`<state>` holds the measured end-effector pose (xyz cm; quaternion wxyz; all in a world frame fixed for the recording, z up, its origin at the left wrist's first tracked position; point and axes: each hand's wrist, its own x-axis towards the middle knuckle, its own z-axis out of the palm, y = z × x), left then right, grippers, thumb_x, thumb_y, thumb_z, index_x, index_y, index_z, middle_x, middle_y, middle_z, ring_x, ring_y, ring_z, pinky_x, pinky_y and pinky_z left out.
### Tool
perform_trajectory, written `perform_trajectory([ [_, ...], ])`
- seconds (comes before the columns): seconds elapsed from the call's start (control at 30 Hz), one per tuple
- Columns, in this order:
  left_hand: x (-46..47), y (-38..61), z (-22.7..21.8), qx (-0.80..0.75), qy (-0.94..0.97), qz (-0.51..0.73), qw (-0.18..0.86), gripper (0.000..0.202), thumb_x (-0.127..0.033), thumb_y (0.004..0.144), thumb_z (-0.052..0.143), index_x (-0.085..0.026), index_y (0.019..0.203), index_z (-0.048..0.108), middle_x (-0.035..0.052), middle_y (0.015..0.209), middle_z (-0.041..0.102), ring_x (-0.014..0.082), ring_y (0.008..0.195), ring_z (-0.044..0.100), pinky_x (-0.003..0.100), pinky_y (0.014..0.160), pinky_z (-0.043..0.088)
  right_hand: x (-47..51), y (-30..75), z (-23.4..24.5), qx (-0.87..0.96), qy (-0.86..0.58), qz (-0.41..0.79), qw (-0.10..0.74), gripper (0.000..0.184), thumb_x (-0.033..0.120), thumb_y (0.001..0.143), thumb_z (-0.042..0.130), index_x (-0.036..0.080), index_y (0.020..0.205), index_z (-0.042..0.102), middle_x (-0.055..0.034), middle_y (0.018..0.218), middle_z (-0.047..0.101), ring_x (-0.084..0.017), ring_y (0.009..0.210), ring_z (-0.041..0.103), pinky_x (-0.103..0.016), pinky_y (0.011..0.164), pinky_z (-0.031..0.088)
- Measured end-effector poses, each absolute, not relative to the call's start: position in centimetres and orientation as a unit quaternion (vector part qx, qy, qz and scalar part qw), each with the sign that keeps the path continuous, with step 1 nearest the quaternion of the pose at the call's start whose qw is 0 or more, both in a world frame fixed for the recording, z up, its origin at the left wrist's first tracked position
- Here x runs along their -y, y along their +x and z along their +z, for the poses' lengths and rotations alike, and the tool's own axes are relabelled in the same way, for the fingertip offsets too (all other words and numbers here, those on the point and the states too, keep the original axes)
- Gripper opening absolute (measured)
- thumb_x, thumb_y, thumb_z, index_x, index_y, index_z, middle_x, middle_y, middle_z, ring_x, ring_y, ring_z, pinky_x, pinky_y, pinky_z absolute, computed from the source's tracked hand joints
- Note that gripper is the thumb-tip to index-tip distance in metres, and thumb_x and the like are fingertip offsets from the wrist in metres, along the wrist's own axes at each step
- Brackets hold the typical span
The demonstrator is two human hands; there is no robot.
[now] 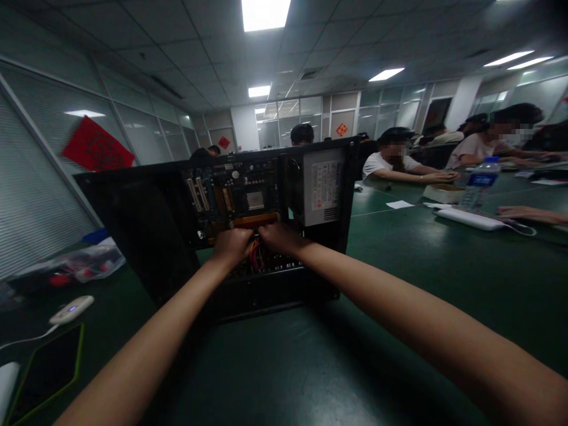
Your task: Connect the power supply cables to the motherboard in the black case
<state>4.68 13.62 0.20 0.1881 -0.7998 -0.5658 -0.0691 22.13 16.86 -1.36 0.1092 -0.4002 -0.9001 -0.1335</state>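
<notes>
An open black computer case (270,290) stands on the green table with its inside facing me. Its motherboard (208,192) shows slots and a square silver chip, and a silver power supply (326,186) sits at the upper right. Both of my hands reach inside, close together below an orange strip (255,220) along the board's lower edge. My left hand (233,244) is closed, fingers curled away from me. Beside it, my right hand (281,236) is closed too. Red, yellow and black power cables (256,255) hang just under the hands. Whatever the fingers grip is hidden.
On the left lie a phone with a green edge (48,373), a small white device (72,309) with a cord, and a clear plastic bag (89,263). To the right are a water bottle (481,183), a white power strip (470,218) and a small box (444,193). Several people sit beyond.
</notes>
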Motion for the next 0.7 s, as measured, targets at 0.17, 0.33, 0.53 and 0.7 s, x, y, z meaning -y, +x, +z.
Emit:
perform_trajectory([
  [0.17,-13.46,4.8,0.37,0.57,-0.797,-0.066,0.189,0.032,-0.038,0.098,0.052,-0.02,0.107,0.076,0.0136,0.107,0.079,0.0316,0.098,0.075,0.035,0.077,0.054,-16.92,22.13,-1.38,0.897,-0.408,-0.132,0.107,0.034,0.011,0.103,0.035,0.007,0.118,0.066,-0.0222,0.113,0.074,-0.031,0.107,0.073,-0.038,0.089,0.055],
  [0.33,-13.29,4.71,0.48,0.572,-0.794,-0.064,0.195,0.031,-0.039,0.098,0.052,-0.021,0.105,0.077,0.0132,0.106,0.079,0.0325,0.098,0.075,0.035,0.074,0.053,-16.59,22.09,-1.09,0.9,-0.401,-0.134,0.103,0.033,0.011,0.102,0.038,0.008,0.118,0.067,-0.0218,0.114,0.074,-0.031,0.107,0.073,-0.037,0.09,0.055],
  [0.53,-13.45,4.67,0.43,0.571,-0.795,-0.065,0.193,0.031,-0.039,0.098,0.052,-0.022,0.103,0.077,0.0116,0.105,0.079,0.0314,0.099,0.075,0.034,0.074,0.053,-16.87,22.17,-1.26,0.9,-0.404,-0.127,0.1,0.033,0.014,0.104,0.037,0.01,0.12,0.066,-0.0202,0.116,0.073,-0.029,0.107,0.072,-0.037,0.09,0.054],
  [0.7,-13.55,4.79,0.58,0.574,-0.796,-0.072,0.177,0.032,-0.04,0.098,0.052,-0.02,0.102,0.077,0.0143,0.105,0.079,0.0334,0.099,0.075,0.037,0.077,0.054,-16.93,22.27,-1.07,0.896,-0.417,-0.101,0.114,0.032,0.014,0.105,0.038,0.009,0.12,0.066,-0.0199,0.118,0.073,-0.029,0.111,0.071,-0.036,0.092,0.053],
])
